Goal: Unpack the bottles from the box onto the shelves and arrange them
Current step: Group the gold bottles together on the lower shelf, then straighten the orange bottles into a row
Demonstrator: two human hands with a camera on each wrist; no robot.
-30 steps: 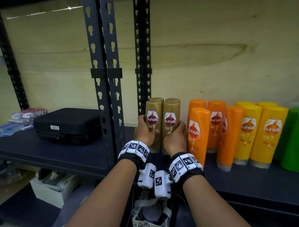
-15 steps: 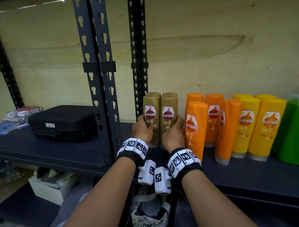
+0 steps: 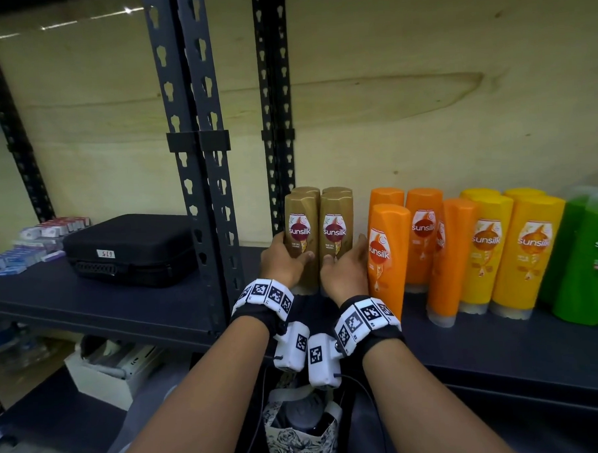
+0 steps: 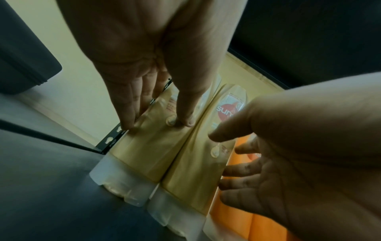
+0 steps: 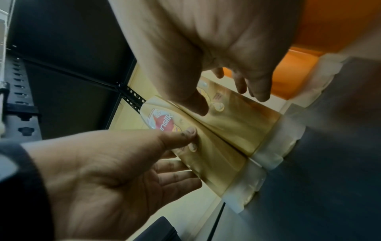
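Note:
Two gold Sunsilk bottles stand side by side on the dark shelf [image 3: 501, 340], in front of two more gold ones. My left hand [image 3: 288, 257] holds the left gold bottle [image 3: 301, 233], thumb on its front and fingers down its left side. My right hand [image 3: 347, 262] holds the right gold bottle [image 3: 339, 231], thumb on the label side and fingers in the gap next to the orange bottles [image 3: 389, 253]. The wrist views show the same holds: left hand [image 4: 158, 124], right hand [image 5: 228, 102]. Both bottles' clear caps rest on the shelf.
Right of the gold ones stand orange, yellow [image 3: 494, 252] and green bottles [image 3: 593, 258]. A slotted upright post [image 3: 199, 162] rises just left of my left hand. A black case [image 3: 127, 251] lies further left. Below my wrists a patterned bag [image 3: 299, 431] holds a dark bottle.
The view has shifted a little. Both hands stay on the two front gold bottles, which remain upright in the same spot beside the orange ones.

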